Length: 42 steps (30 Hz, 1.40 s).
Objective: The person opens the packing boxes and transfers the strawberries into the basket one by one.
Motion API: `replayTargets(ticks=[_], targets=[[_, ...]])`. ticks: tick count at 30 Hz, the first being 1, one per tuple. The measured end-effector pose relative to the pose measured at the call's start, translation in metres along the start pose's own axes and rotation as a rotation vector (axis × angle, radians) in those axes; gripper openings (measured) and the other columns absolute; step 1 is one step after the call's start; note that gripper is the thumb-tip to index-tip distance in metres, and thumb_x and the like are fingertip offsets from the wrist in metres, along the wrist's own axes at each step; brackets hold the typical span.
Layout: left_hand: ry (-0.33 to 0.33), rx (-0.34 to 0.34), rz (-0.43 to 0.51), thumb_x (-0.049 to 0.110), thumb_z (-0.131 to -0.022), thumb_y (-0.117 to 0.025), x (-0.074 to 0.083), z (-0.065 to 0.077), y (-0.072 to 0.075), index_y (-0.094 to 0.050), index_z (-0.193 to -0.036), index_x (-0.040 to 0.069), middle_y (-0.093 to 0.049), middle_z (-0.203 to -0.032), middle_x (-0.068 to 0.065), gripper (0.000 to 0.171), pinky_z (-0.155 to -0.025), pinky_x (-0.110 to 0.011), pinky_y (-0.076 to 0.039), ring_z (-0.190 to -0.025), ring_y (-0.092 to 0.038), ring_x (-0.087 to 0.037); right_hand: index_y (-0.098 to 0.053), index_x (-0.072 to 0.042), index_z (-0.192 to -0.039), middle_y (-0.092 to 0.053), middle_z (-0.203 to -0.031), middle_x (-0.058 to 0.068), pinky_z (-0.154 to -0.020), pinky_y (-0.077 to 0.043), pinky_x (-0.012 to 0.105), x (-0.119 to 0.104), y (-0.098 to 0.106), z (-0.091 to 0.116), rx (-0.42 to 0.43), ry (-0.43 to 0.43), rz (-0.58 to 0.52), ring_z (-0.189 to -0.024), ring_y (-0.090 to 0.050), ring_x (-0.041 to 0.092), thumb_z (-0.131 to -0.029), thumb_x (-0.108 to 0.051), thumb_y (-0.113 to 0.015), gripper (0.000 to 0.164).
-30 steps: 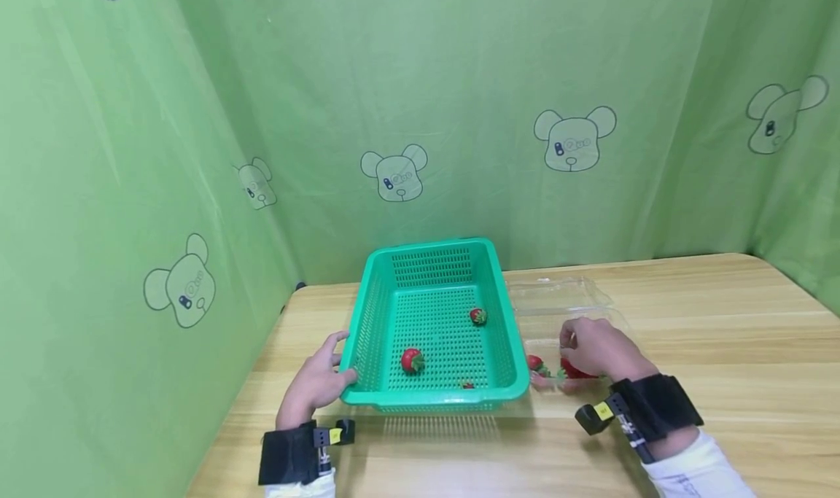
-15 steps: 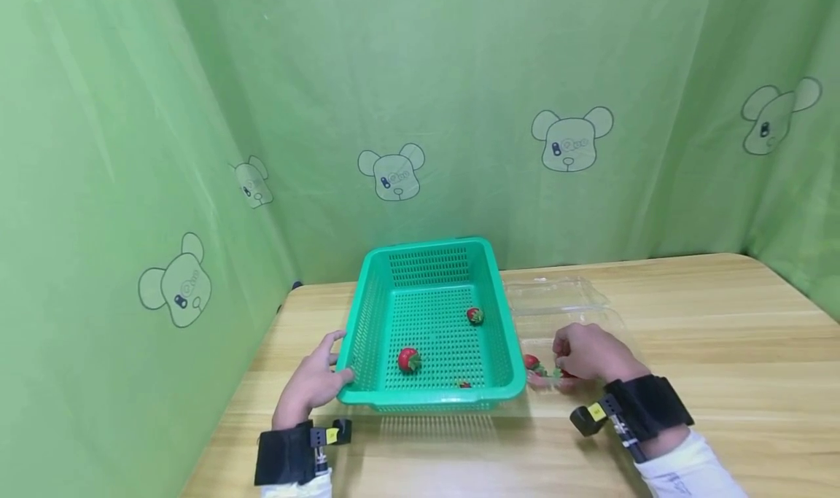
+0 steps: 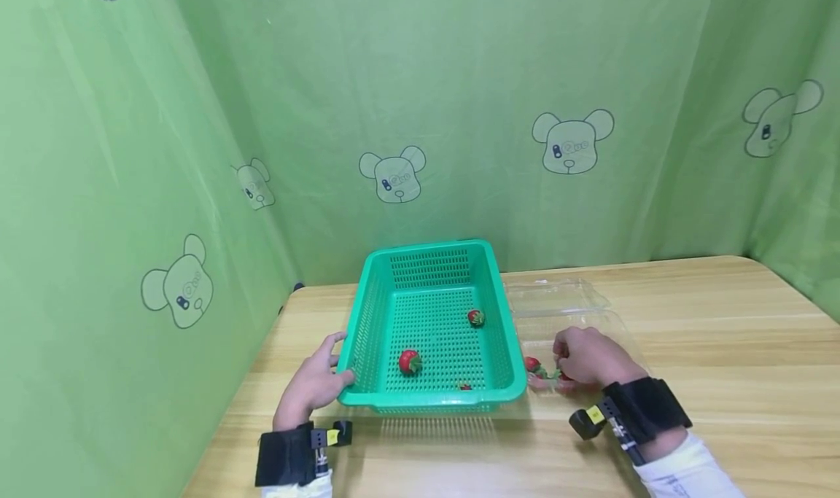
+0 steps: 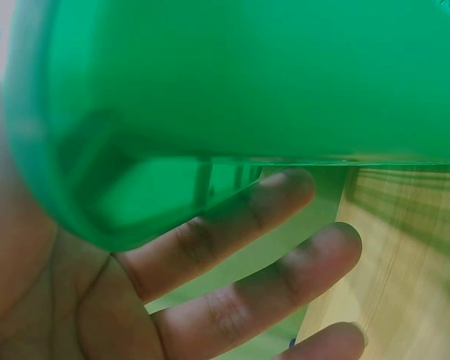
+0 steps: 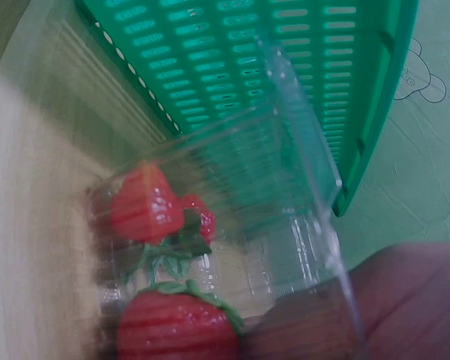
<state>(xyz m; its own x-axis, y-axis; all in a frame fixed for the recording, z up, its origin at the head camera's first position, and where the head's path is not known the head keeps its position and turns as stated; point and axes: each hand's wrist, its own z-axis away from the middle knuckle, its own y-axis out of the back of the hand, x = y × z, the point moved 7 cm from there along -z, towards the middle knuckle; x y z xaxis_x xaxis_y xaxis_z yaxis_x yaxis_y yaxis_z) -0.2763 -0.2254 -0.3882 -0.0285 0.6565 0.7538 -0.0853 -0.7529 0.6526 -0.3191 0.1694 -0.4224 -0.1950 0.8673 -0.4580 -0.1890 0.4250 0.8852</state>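
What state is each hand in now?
Left hand: holding the green basket.
Right hand: at a strawberry in the clear container; grip cannot be told.

Green curtain [image 3: 459, 82], wood-grain worktop [image 3: 722, 323]

On my feed the curtain hangs behind and along both sides, printed with outlined bear heads [image 3: 571, 142]. I see light glare off the worktop's near part; its far right corner curves.

Left hand [image 3: 316, 378] splayed, right hand [image 3: 596, 356] curled
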Motion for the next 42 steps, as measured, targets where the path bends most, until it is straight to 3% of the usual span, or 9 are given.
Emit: replayTargets(ticks=[20,27,42], targets=[[0.012,0.005,-0.01,0.004,-0.084,-0.059,0.0,0.001,0.001,-0.031,-0.145,0.011,-0.054,-0.13,-0.029,0.067,-0.088,-0.057,-0.046,-0.115,-0.053,-0.042,-0.061,-0.006,-0.086,-0.058,-0.071,0.006,-0.052,-0.041,0.033,-0.001,0.003,0.0,0.002,-0.054,-0.044,-0.059,-0.051,0.021,-0.08,-0.002,-0.06,0.008],[0.008,0.003,-0.014,0.004,-0.084,-0.059,0.0,0.003,0.0,-0.031,-0.144,0.01,-0.054,-0.129,-0.03,0.067,-0.088,-0.058,-0.046,-0.114,-0.053,-0.042,-0.061,0.0,-0.104,-0.06,-0.078,0.009,-0.051,-0.043,0.033,-0.003,0.006,0.002,0.001,-0.078,-0.079,-0.059,-0.052,0.021,-0.081,-0.003,-0.06,0.023],[0.001,0.004,-0.013,0.003,-0.084,-0.059,0.0,0.0,0.0,-0.031,-0.145,0.011,-0.054,-0.13,-0.03,0.067,-0.089,-0.058,-0.045,-0.115,-0.053,-0.043,-0.061,0.003,-0.108,-0.059,-0.084,0.013,-0.048,-0.045,0.033,-0.012,0.015,0.004,0.049,-0.052,-0.099,-0.058,-0.052,0.02,-0.086,-0.006,-0.059,0.023]])
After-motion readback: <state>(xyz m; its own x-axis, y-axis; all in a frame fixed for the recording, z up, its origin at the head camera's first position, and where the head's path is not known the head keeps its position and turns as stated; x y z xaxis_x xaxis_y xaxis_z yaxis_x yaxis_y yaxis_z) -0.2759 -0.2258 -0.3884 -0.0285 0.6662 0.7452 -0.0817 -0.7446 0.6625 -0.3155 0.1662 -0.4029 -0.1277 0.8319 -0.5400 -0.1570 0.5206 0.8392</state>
